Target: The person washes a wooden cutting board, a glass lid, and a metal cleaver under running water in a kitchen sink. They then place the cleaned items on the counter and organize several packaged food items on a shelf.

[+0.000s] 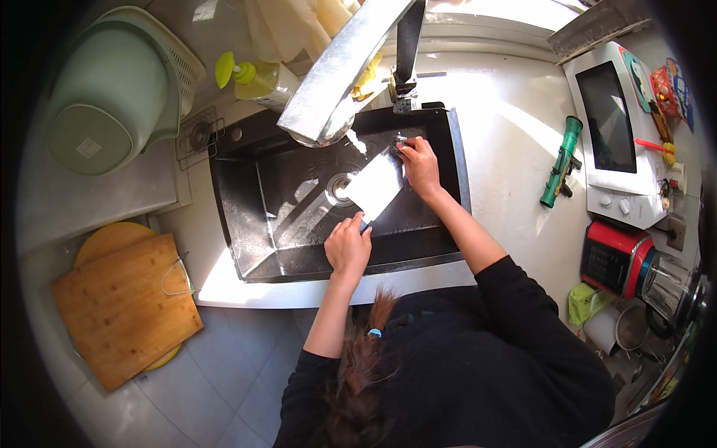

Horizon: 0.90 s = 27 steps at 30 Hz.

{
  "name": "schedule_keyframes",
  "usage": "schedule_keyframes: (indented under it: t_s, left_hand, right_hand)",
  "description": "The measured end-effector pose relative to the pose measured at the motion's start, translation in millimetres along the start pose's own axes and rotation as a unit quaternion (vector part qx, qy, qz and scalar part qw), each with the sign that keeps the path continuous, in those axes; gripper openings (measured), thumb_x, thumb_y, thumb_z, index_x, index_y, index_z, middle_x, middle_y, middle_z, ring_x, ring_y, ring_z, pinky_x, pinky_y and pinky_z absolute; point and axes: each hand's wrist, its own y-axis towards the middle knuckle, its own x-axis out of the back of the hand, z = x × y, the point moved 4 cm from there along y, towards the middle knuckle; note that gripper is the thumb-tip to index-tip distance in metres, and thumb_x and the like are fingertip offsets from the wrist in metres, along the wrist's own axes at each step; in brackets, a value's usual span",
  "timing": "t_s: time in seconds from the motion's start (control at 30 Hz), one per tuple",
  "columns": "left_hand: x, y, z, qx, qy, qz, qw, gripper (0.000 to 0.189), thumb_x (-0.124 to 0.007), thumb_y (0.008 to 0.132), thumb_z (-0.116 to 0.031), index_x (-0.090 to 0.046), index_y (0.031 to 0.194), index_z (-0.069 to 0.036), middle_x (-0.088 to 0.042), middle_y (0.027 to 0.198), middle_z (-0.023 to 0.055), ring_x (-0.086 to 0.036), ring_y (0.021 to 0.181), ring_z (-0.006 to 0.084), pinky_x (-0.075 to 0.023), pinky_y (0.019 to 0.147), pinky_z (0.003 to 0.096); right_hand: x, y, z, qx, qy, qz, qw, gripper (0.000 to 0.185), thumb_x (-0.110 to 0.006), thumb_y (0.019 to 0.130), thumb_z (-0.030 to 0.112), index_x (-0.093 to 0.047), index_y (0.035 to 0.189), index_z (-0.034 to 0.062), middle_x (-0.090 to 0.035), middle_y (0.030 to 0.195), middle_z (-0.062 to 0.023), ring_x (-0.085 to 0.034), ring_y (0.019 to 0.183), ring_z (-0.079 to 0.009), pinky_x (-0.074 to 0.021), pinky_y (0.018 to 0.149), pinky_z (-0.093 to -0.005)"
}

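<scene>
My left hand (348, 246) grips the dark handle of a cleaver (376, 186), whose broad blade shines white in the sunlight. The blade is held over a black sink (302, 224), angled up and to the right. At the blade's far end, my right hand (421, 168) pinches a dark scouring pad (398, 143), apparently of steel wool, against or right beside the metal. A wide metal faucet (341, 78) hangs over the sink, and a short stream of water (357, 143) falls from it. The drain (339, 189) is partly covered by the blade.
A soap pump bottle (263, 84) stands behind the sink. Left are a green tub (112, 95), a wire rack (199, 137) and a wooden cutting board (129, 311). Along the right counter sit a green toy launcher (561, 162), a white microwave (616, 134) and a red blender (616, 257).
</scene>
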Motion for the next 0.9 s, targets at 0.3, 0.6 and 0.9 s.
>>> schedule_keyframes:
  t_s: [0.3,0.6,0.9]
  left_hand:
    - [3.8,-7.2,8.7,-0.009,0.033,-0.024,0.999,0.034,-0.072,0.073,-0.016,-0.065,0.105,-0.008,-0.063,0.084,0.0067,-0.063,0.082,0.0249,-0.0507,0.069,0.0367]
    - [6.8,-14.3,15.8,-0.017,0.034,-0.032,0.999,0.033,-0.072,0.073,-0.016,-0.065,0.104,-0.008,-0.064,0.083,0.0068,-0.063,0.082,0.0248,-0.0507,0.069,0.0367]
    - [12.6,-14.7,19.2,0.030,-0.003,-0.024,0.999,0.033,-0.071,0.075,-0.018,-0.065,0.106,-0.007,-0.066,0.086,0.0086,-0.064,0.082,0.0276,-0.0509,0.070,0.0384]
  right_hand:
    - [-25.2,-6.3,-12.1,0.020,0.034,-0.018,0.999,0.010,-0.064,0.074,0.004,-0.065,0.084,0.0061,-0.060,0.089,-0.0109,-0.059,0.079,-0.0297,-0.0506,0.067,-0.0389]
    - [-30.6,-4.1,3.9,-0.028,0.033,0.054,0.998,0.020,-0.065,0.071,-0.003,-0.070,0.088,0.0071,-0.062,0.094,-0.0102,-0.060,0.085,-0.0284,-0.0514,0.073,-0.0364]
    - [-40.8,-7.6,-44.4,-0.108,-0.066,0.046,0.991,0.014,-0.065,0.072,-0.002,-0.069,0.085,0.0043,-0.060,0.089,-0.0138,-0.060,0.083,-0.0302,-0.0500,0.074,-0.0369]
